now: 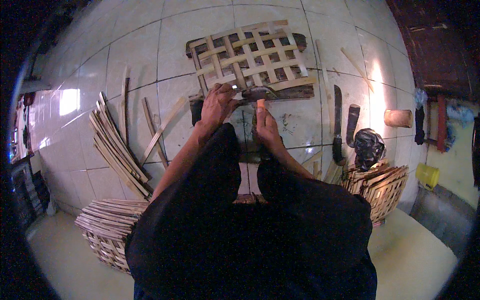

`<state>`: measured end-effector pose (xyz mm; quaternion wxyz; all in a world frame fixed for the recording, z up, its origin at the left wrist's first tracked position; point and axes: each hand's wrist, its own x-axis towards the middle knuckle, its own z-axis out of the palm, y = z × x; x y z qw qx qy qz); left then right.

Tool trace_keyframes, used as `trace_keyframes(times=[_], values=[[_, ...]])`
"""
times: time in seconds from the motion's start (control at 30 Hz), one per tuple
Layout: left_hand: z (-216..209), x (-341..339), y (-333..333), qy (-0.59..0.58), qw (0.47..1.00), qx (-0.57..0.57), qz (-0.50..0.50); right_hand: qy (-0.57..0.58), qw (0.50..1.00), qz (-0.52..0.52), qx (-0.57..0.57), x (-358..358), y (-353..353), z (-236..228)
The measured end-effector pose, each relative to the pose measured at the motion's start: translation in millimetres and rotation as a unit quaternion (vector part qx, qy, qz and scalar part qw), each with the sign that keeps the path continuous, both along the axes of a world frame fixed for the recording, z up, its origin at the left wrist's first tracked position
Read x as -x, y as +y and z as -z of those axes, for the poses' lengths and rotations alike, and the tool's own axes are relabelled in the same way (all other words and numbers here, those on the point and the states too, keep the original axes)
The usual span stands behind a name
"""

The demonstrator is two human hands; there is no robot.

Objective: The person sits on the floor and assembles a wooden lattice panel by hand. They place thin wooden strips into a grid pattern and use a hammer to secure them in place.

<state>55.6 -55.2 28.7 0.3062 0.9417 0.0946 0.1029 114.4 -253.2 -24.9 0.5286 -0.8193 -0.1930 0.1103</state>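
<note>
In front of me an open lattice of woven bamboo strips (250, 55) rests on dark wooden pieces (295, 92) on the floor. At its near left corner, my left hand (218, 104) is closed, fingers bent down by the wood. What it grips is too small to make out. My right hand (267, 125) is wrapped round a tool with an orange end (261, 103), thumb along it, close to the lattice's near edge. Between the hands lies a thin curved, blade-like piece (257, 93); whether it joins the orange end cannot be told.
Loose bamboo strips (117, 145) lie left. Woven stacks stand at lower left (107, 245) and right (390, 192). On the right lie a long knife (337, 120), a dark sheath-like piece (353, 122), a black plastic bag (369, 147), a wooden block (398, 118) and a yellow container (427, 176).
</note>
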Motion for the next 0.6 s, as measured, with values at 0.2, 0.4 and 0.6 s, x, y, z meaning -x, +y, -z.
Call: trace_keyframes(times=[0.2,0.4,0.6], values=[[-2.7,4.1,2.1,-0.023,1.000,-0.006,-0.005,0.134,0.991,-0.010,0.017,-2.5,5.3,-63.7],[3.2,1.6,5.0,-0.051,0.998,-0.031,0.009,-0.031,0.991,-0.069,0.111,-4.7,15.5,-56.1],[4.5,1.3,4.5,-0.037,0.999,-0.021,0.023,-0.054,0.967,-0.130,0.210,-7.4,2.5,-76.1]])
